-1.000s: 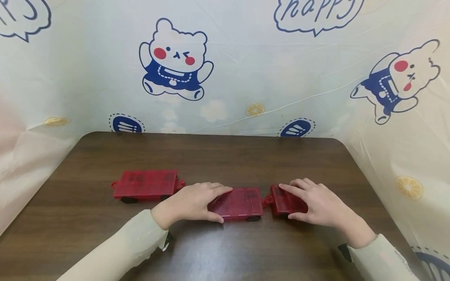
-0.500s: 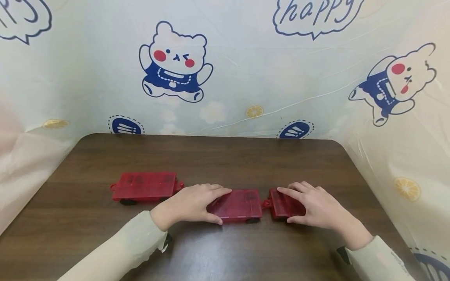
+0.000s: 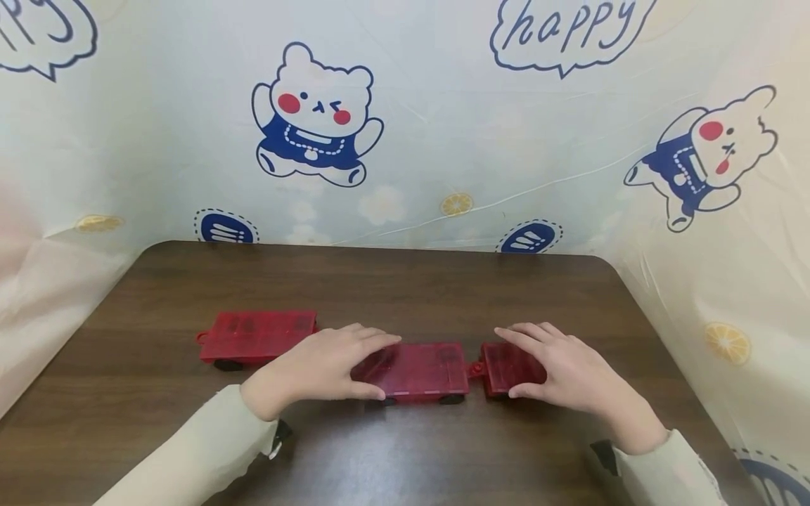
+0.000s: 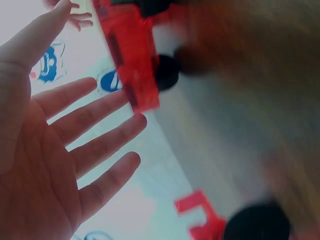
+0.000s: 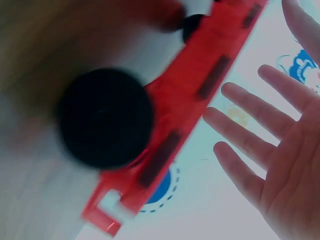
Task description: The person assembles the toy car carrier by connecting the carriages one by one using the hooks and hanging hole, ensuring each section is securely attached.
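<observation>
In the head view, a red see-through toy car base (image 3: 420,369) with black wheels lies mid-table. A second red car base (image 3: 500,369) stands at its right, and their small coupling parts (image 3: 476,369) meet between them. My left hand (image 3: 323,369), fingers straight and spread, hovers around the left end of the middle one, covering part of it. Around the right car base is my right hand (image 3: 566,365), hiding its far end. Both wrist views show extended fingers, with the left fingertips (image 4: 135,120) close to the red side and the right fingertips (image 5: 212,115) also near it.
A third red car base (image 3: 259,336), with a loop at its left end, stands farther left, partly behind the left hand. Everything lies on a dark brown wooden table (image 3: 392,281). A printed cloth (image 3: 430,126) with cartoon bears surrounds the back and sides.
My left hand has drawn back to the left, uncovering more of the middle car base, including a near wheel. The right hand has shifted slightly left along with the view.
</observation>
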{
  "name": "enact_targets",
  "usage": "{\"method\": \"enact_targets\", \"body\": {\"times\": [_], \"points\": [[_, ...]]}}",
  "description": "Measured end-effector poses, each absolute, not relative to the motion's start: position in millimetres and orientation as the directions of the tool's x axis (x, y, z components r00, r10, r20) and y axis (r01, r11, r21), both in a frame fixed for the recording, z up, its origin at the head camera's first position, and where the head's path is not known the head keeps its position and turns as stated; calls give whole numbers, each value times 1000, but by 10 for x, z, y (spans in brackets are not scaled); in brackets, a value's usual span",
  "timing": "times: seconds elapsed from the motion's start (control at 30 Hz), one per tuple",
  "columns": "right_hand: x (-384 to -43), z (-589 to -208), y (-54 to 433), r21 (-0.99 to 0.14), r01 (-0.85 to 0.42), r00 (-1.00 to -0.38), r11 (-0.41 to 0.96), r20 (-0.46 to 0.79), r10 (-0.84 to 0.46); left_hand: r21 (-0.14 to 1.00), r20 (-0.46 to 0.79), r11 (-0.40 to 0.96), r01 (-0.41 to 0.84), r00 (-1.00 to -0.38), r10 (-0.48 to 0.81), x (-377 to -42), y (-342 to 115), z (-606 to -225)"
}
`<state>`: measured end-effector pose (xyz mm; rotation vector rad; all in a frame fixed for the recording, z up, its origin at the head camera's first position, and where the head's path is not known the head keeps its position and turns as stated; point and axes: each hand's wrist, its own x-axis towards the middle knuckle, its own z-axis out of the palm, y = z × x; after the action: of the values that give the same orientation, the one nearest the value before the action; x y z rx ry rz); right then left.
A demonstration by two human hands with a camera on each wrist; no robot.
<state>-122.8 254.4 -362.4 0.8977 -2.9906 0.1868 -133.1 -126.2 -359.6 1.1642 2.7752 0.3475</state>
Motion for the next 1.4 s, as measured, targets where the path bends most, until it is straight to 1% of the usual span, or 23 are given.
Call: {"method": "enact_targets", "body": {"times": [0.1, 0.2, 0.4, 0.57, 0.73, 0.87, 1.03, 1.4], "points": [[-1251, -3571, 2442, -154, -562, -826, 813, 57, -561, 250, -9, 699, 670, -720, 694, -1329, -1415, -3539], [-1288, -3523, 2308, -188, -584, -810, 790, 71, -582, 263, -4, 731, 629, -757, 653, -1332, -1607, -3469], [-1369, -3485, 2003, -233, -637, -765, 735, 78, -639, 262, 8, 793, 551, -822, 569, -1348, -1998, -3334], [-1423, -3513, 1743, -270, -668, -726, 693, 35, -687, 260, 6, 828, 497, -858, 513, -1352, -2258, -3244], [-1435, -3585, 1511, -313, -678, -694, 666, -27, -719, 264, -16, 860, 437, -889, 457, -1359, -2447, -3239], [-1431, -3657, 1377, -341, -684, -667, 645, -66, -742, 269, -26, 875, 402, -905, 424, -1366, -2539, -3297], [-1422, -3728, 1278, -337, -707, -631, 621, -97, -770, 294, -38, 872, 392, -907, 420, -1388, -2600, -3420], [-1423, -3733, 1214, -306, -732, -602, 609, -128, -788, 305, -67, 868, 391, -901, 429, -1468, -2632, -3581]]}}
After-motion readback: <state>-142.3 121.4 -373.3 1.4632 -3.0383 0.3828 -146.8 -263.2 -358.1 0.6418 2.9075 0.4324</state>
